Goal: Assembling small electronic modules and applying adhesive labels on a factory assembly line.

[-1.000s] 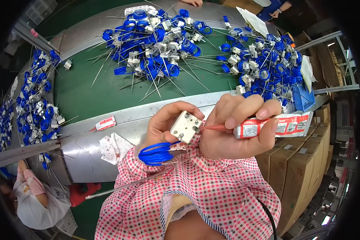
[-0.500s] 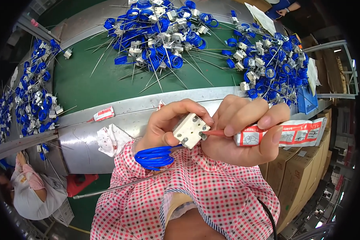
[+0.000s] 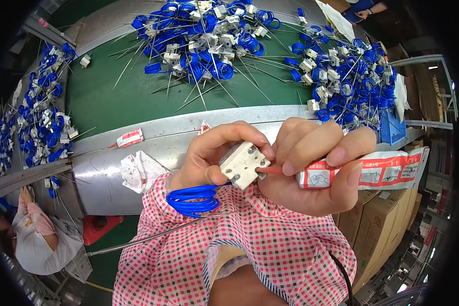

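Note:
Between the thumb and fingers of my left hand (image 3: 201,158) is a capillary thermostat, gripped by its white block (image 3: 241,169) with the screw face turned up. Its blue coiled tube (image 3: 194,200) hangs below that hand, and a thin metal rod (image 3: 153,235) slants off to the lower left. My right hand (image 3: 321,163) is closed round a red-and-white soft tube (image 3: 387,171). The tube's red nozzle (image 3: 273,170) points left, its tip at a screw on the block's right edge. The fingertips of both hands nearly meet beside the block.
Thermostats with blue coils are heaped on the green bench (image 3: 112,102), with more piles right and left. A second red-and-white tube (image 3: 130,137) and a stained white cloth (image 3: 140,172) lie on the metal edge. Cartons (image 3: 377,224) stand at right. Co-workers sit lower left and upper right.
Both hands keep their grips, and the nozzle tip stays at the block's right edge. The soft tube has shifted slightly right, and the whole view has moved a little.

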